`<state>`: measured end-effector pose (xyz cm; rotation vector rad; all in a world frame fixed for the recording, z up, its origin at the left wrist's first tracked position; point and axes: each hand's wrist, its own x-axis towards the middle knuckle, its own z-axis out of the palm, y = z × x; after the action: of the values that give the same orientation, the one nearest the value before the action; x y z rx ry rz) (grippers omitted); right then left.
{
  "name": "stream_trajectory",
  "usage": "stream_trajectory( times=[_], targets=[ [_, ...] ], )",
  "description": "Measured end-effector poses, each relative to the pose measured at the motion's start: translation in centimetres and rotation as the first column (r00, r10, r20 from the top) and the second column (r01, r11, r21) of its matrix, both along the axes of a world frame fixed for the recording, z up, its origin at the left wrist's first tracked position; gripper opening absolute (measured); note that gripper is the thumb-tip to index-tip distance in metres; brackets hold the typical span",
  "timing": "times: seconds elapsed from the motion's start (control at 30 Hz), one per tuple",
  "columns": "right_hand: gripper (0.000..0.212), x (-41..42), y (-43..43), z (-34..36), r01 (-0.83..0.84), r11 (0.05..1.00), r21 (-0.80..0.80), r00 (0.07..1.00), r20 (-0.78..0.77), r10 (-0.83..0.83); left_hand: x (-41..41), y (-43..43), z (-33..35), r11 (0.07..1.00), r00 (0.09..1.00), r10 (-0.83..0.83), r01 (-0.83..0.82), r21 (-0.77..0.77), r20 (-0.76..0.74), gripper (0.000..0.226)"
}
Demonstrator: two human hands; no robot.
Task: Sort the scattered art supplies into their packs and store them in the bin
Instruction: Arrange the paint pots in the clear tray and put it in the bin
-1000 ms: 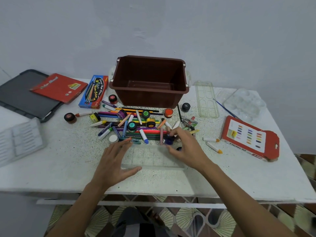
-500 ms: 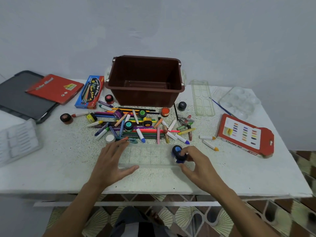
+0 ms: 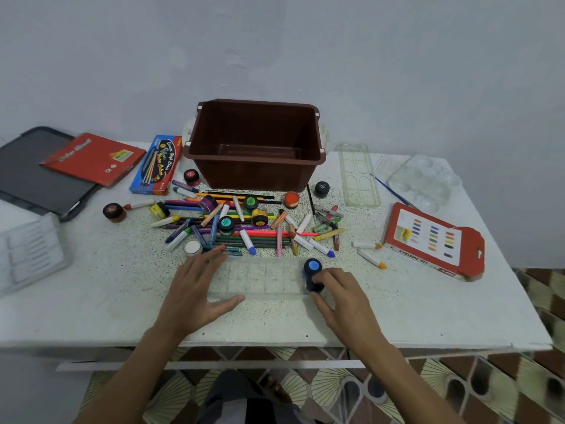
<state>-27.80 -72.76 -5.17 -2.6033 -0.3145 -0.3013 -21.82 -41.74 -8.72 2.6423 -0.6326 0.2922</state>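
A clear plastic tray lies on the table in front of me. My left hand rests flat on its left end with fingers spread. My right hand pinches a blue-capped paint pot at the tray's right end. Behind the tray is a heap of pencils, crayons and paint pots. The brown bin stands empty behind the heap. An oil pastels pack lies at the right, and a blue watercolour box at the left of the bin.
A red booklet lies on a dark board at far left. A white moulded tray sits at the left edge. Two clear trays and a thin brush are back right. Two crayons lie apart at right.
My right hand took the blue-capped pot from the heap and brought it back to the tray's right end. The left hand stayed on the tray.
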Motion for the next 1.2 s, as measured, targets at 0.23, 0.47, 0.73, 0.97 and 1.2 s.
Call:
stream_trajectory(
  times=[0.23, 0.47, 0.73, 0.97, 1.2],
  targets=[
    [0.021, -0.2, 0.0, -0.9, 0.013, 1.000, 0.013, 0.999, 0.047, -0.014, -0.1, -0.1, 0.2, 1.000, 1.000, 0.000, 0.000, -0.014, 0.006, 0.087],
    [0.019, 0.3, -0.6, -0.2, -0.014, 0.997, 0.077, 1.000, -0.010, 0.015, -0.1, -0.1, 0.1, 1.000, 1.000, 0.000, 0.000, -0.016, -0.009, 0.087],
    [0.006, 6.0, -1.7, 3.2, 0.135, 0.971, 0.197, 0.990, 0.016, -0.141, -0.1, 0.0, 0.1, 1.000, 1.000, 0.004, -0.004, 0.016, 0.010, 0.089],
    [0.016, 13.9, -2.7, 4.7, 0.210, 0.974, 0.084, 0.977, -0.053, -0.206, -0.2, -0.2, 0.1, 0.999, 1.000, 0.002, -0.001, 0.040, -0.009, 0.087],
    [0.035, 19.4, -3.2, 4.3, 0.210, 0.972, -0.107, 0.956, -0.188, -0.228, -0.1, -0.1, 0.1, 1.000, 1.000, -0.002, 0.002, 0.023, -0.021, 0.086]
  ],
)
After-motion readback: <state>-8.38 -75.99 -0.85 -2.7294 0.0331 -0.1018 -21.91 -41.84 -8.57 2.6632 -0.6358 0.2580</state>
